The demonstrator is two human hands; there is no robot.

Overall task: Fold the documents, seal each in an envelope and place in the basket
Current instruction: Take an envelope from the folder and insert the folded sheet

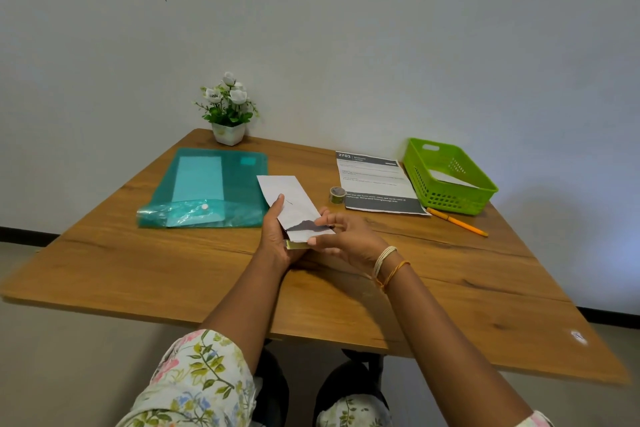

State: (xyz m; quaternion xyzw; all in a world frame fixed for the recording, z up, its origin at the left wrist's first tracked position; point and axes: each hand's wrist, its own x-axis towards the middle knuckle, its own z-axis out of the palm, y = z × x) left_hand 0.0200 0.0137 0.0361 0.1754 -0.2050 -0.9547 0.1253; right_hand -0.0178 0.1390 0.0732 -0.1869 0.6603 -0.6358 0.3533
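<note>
Hard to read first. The near end of the white envelope [292,203] sits down between the two hands, so its bottom edge is covered. A dark wedge shows at its mouth, between the fingers; whether that is printed paper or shadow cannot be told. A small yellowish-green edge [297,245] pokes out under the left palm; what it belongs to is unclear. Inside the green basket [450,196] a pale sheet [450,178] shows only in part, behind the near wall. Print on the flat document [375,180] is too small to read past the heading number.

Left hand [277,236]: wrapped round the envelope's left edge from below, thumb laid on the face, fingers curled behind and mostly out of sight. It holds the envelope up off the table [173,270], far end tilted away.

Right hand [341,239]: at the envelope's near right corner, fingertips close together and pinching the paper at the opening; thumb partly covered. Thread bangles on that wrist.

Elsewhere: teal plastic folder [214,187] left of the envelope, with a pale sheet inside. Tape roll [337,195] just beside the document's left edge. Orange pencil [457,222] in front of the basket, near it. Basket at the far right, beside the document. Potted white flowers [228,107] at the back edge, against the wall.
</note>
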